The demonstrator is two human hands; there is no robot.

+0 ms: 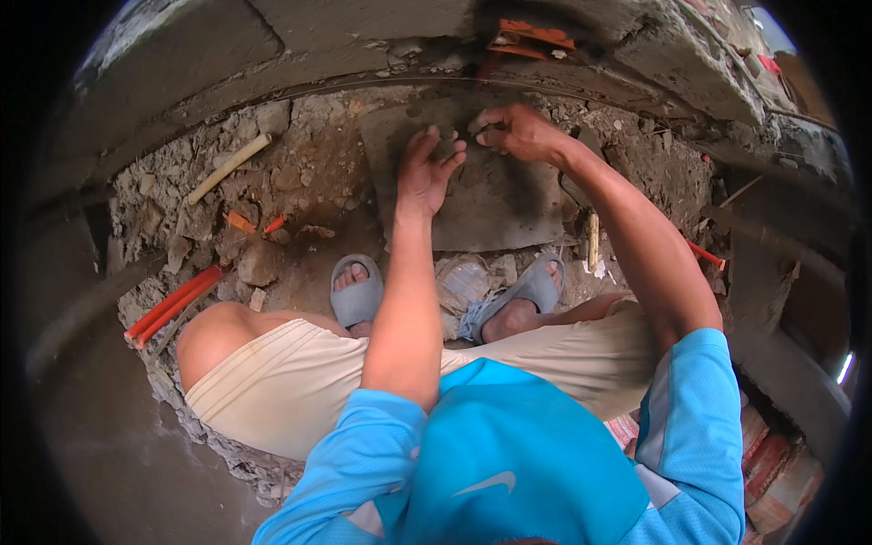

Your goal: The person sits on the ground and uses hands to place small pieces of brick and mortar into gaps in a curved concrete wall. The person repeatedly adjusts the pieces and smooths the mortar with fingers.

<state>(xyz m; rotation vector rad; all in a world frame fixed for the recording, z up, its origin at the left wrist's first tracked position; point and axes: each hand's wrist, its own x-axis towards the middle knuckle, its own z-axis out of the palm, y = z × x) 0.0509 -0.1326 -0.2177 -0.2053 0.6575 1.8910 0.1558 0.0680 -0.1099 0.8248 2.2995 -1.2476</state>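
My left hand (423, 177) is raised over a grey flat sheet (509, 213) on the ground. Its fingers curl around a small grey lump (445, 145), which looks like mortar. Just to the right, my right hand (520, 133) is closed, with its fingertips pointing toward the left hand. Something dark and grey shows at those fingertips, too small and shadowed to name. The hands are close together but apart, in front of the low block wall (336, 68).
An orange box (531, 38) is set in the wall. Rubble with a pale stick (230, 169) and orange tubes (174, 305) lies to the left. A short pale piece (593, 241) is right of the sheet. My sandalled feet (357, 289) stand before it. A clear plastic piece (464, 282) lies between them.
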